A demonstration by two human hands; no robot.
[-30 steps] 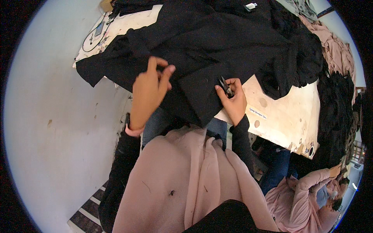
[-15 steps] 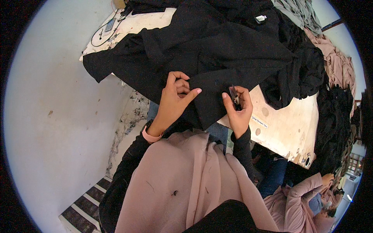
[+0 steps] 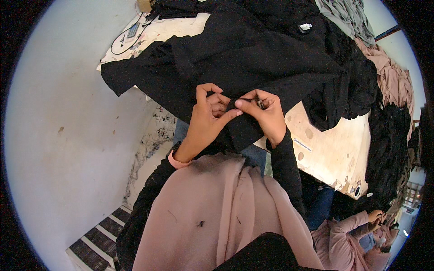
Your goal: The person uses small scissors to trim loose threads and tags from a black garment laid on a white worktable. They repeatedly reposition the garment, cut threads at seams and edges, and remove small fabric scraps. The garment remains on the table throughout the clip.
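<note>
A large black garment [image 3: 262, 54] lies spread over the table, its near edge hanging toward me. My left hand [image 3: 204, 118] is closed on a fold of that edge, thumb against the curled fingers. Close beside it, my right hand [image 3: 267, 116] pinches the same fold between thumb and forefinger. Within the right hand's curled fingers sits a small dark tool with a metallic part [image 3: 260, 104]. Mostly covered by the fingers, its kind does not show. The two thumbs almost meet at the cloth.
The pale, worn table [image 3: 332, 151] shows at right. Black clothes [image 3: 389, 153], pink cloth [image 3: 388, 74] and grey cloth [image 3: 348, 20] are heaped beyond. A cable and a small keypad device [image 3: 132, 30] lie far left, near the wall [image 3: 63, 117]. Another person [image 3: 348, 235] sits at lower right.
My right hand has moved left to the left hand and now pinches the garment's edge. The left hand stays nearly in place. The seated person's hands have shifted slightly.
</note>
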